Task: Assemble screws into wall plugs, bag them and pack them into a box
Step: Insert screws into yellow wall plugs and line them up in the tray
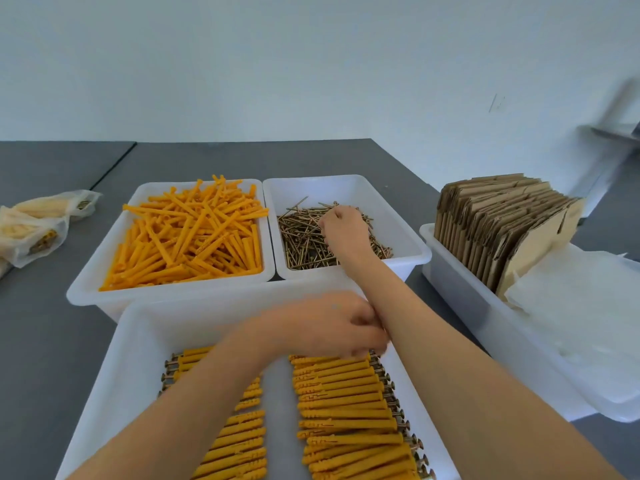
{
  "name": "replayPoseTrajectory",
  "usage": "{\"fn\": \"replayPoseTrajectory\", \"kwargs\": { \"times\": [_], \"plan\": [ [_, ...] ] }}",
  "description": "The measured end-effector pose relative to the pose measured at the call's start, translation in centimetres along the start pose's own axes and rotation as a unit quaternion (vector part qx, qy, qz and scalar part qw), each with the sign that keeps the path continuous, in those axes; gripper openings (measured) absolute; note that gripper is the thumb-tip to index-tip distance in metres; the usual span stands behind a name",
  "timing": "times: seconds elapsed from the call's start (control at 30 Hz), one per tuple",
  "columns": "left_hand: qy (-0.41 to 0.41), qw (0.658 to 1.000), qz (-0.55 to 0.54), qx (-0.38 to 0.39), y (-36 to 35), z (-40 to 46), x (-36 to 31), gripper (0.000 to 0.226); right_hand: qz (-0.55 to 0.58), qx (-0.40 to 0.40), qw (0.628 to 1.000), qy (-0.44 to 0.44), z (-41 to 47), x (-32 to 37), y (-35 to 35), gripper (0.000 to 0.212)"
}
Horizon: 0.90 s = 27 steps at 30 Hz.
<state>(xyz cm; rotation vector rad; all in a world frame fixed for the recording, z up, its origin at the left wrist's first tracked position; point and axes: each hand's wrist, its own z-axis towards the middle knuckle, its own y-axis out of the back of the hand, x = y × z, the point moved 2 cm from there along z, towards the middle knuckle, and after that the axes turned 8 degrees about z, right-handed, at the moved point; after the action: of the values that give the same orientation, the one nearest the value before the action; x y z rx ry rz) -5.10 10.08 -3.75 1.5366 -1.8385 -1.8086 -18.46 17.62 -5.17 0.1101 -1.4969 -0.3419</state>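
No text, label, brand or number can be read anywhere. The flat cartons (502, 223) on the right show bare brown card — no print. The filled bags (34, 223) on the far left are clear plastic with no legible marking. The white bins (349, 188) carry no stamp that can be made out. A faint mark on the far wall (496, 102) is too blurred to read as a sign.
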Motion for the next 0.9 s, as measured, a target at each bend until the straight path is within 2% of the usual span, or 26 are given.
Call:
{"fn": "replayPoseTrajectory", "kwargs": {
  "times": [0.07, 0.13, 0.17, 0.2, 0.23, 0.3, 0.37, 0.43, 0.5, 0.57, 0.63, 0.73, 0.9],
  "plan": [
    [0.029, 0.980, -0.056, -0.188, 3.0, -1.1, 2.4, 0.022, -0.173, 0.073, 0.981, 0.046, -0.4, 0.0, -0.8, 0.029],
    [0.107, 0.920, 0.026, -0.375, 6.1, -3.0, 5.9, 0.019, -0.323, 0.148, 0.934, 0.040, -0.8, -0.2, -1.7, 0.040],
    [0.174, 0.886, 0.085, -0.421, 7.0, -4.1, 7.7, 0.016, -0.366, 0.174, 0.914, 0.027, -0.9, -0.4, -2.0, 0.044],
    [0.246, 0.856, 0.137, -0.433, 7.2, -5.1, 9.4, 0.015, -0.387, 0.197, 0.901, 0.014, -1.0, -0.4, -2.2, 0.043],
    [0.317, 0.838, 0.176, -0.407, 7.0, -5.8, 11.0, 0.018, -0.394, 0.219, 0.893, 0.004, -1.0, -0.4, -2.4, 0.038],
    [0.427, 0.836, 0.189, -0.288, 6.7, -6.6, 13.2, 0.033, -0.397, 0.251, 0.883, -0.009, -1.1, -0.3, -2.5, 0.033],
    [0.446, 0.850, 0.188, -0.211, 6.4, -6.5, 13.9, 0.038, -0.396, 0.268, 0.878, -0.014, -1.2, 0.0, -2.7, 0.033],
    [0.416, 0.870, 0.193, -0.179, 6.1, -5.7, 14.2, 0.038, -0.394, 0.275, 0.877, -0.014, -1.1, 0.3, -3.0, 0.025],
    [0.392, 0.892, 0.153, -0.166, 6.0, -5.3, 14.5, 0.039, -0.394, 0.269, 0.879, -0.019, -1.2, 0.4, -3.0, 0.017],
    [0.381, 0.902, 0.114, -0.168, 6.0, -5.2, 15.0, 0.039, -0.374, 0.261, 0.890, -0.003, -1.3, 0.4, -2.9, 0.027],
    [0.370, 0.903, 0.104, -0.193, 5.9, -5.2, 15.1, 0.035, -0.320, 0.217, 0.922, 0.026, -1.6, 0.2, -2.4, 0.028],
    [0.350, 0.892, 0.069, -0.278, 5.8, -5.0, 14.8, 0.027, -0.246, 0.138, 0.956, 0.080, -1.8, 0.1, -1.9, 0.021],
    [0.311, 0.868, 0.037, -0.385, 5.9, -5.1, 15.0, 0.038, -0.081, 0.058, 0.988, 0.120, -2.2, 0.5, -1.4, 0.016]
  ]
}}
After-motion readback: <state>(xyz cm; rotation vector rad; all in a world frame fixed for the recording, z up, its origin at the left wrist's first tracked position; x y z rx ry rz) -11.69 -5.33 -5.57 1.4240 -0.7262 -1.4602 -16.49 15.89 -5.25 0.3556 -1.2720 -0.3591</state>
